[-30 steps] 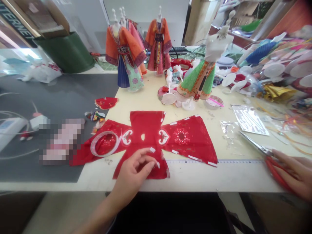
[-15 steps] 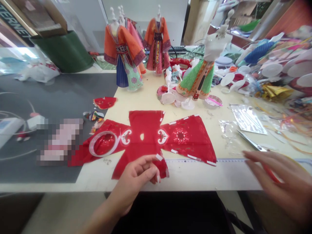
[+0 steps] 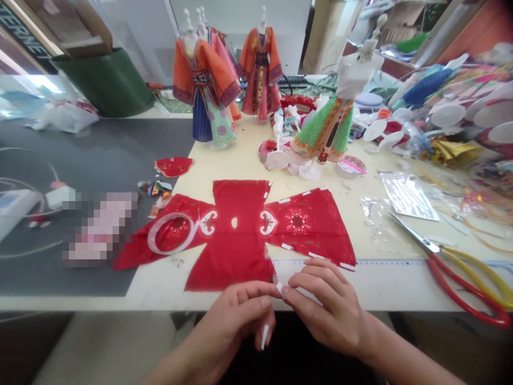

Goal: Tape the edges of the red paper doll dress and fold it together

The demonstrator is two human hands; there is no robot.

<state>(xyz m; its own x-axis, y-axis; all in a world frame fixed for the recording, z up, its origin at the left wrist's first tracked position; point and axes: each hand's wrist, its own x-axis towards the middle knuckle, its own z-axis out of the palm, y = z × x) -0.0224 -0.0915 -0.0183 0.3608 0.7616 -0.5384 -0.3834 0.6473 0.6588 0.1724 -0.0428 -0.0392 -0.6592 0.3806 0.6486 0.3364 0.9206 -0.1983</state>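
Observation:
My left hand (image 3: 248,315) is in front of the red cloth garment piece (image 3: 236,262), fingers curled and thumb against the index finger. A small piece of white tape (image 3: 279,289) sits at its index fingertip, and a second white strip (image 3: 265,337) sticks out by a lower finger. My right hand (image 3: 324,302) closes thumb and fingertips on the piece at the left index fingertip. The cloth lies flat, cross-shaped, with white strips along its right panel's edges. A roll of clear tape (image 3: 171,233) rests on its left panel. Scissors (image 3: 435,247) with red and yellow handles lie at right.
A ruler (image 3: 372,262) lies along the table's front. Behind stand small dressed figures, one in an orange robe (image 3: 206,69) and one in a green skirt (image 3: 308,133). A clear packet (image 3: 409,195) lies at right. A dark grey mat (image 3: 104,149) covers the left side.
My right hand has left the scissors and moved left to my left hand, its fingertips now on the tape there. The scissors lie uncovered. My left hand has moved slightly down and right.

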